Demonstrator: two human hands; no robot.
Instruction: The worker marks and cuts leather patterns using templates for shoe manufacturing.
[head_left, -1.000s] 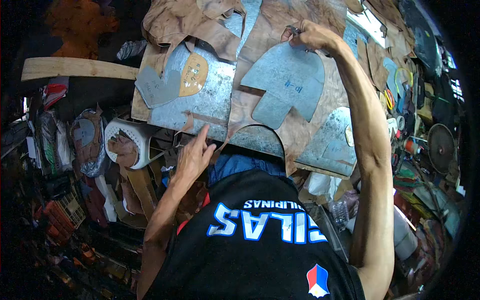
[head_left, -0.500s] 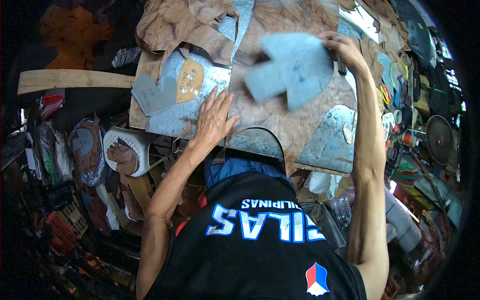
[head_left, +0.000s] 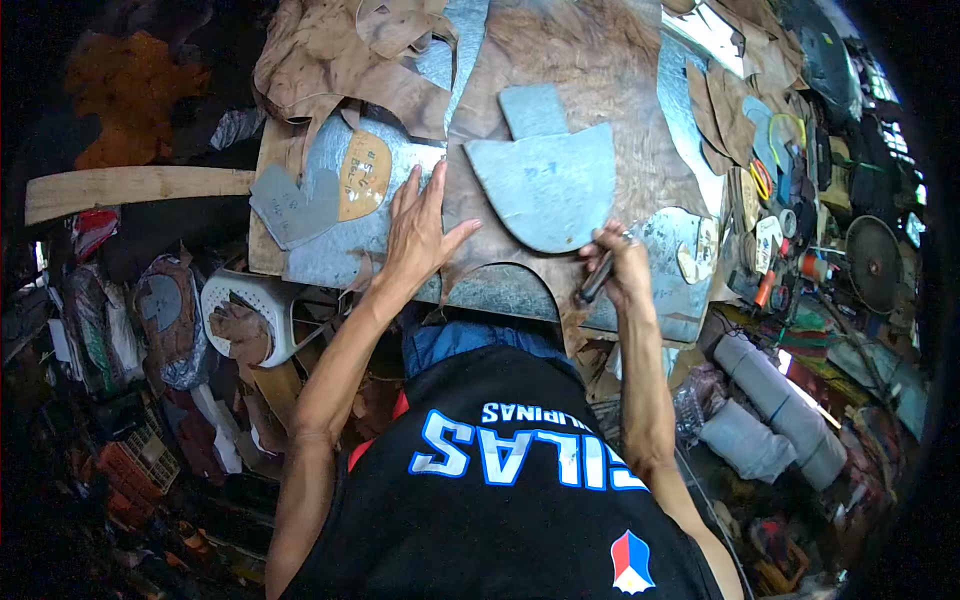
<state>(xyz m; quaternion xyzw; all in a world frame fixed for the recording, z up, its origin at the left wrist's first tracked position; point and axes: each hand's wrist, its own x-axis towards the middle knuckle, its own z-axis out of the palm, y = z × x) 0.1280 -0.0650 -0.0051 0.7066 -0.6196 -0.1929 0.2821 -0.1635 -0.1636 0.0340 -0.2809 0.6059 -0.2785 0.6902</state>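
Observation:
A grey-blue pattern template [head_left: 545, 190] with a curved edge towards me and a square tab at the far side lies on a brown leather hide [head_left: 560, 50]. My right hand [head_left: 625, 265] is closed around a short dark-handled tool [head_left: 596, 280], its blade or tip hidden. Its fingertips are at the template's lower right edge. My left hand [head_left: 415, 225] lies flat, fingers spread, across the hide's left edge and the metal sheet [head_left: 330, 235] under it. Beside it are a tan template [head_left: 364, 178] and a grey template [head_left: 295, 210].
Cut leather pieces [head_left: 370, 60] lie at the far left of the work surface. Small pale templates [head_left: 697, 250] rest on metal at the right. Leather strips [head_left: 722, 110], tape rolls and a round fan [head_left: 873, 265] are further right. A white plastic stool [head_left: 245, 310] stands at lower left.
The blurred grey-blue template has come down onto the hide and turned. My right hand has moved left and towards me, to its near edge, keeping the tool. My left hand has barely moved.

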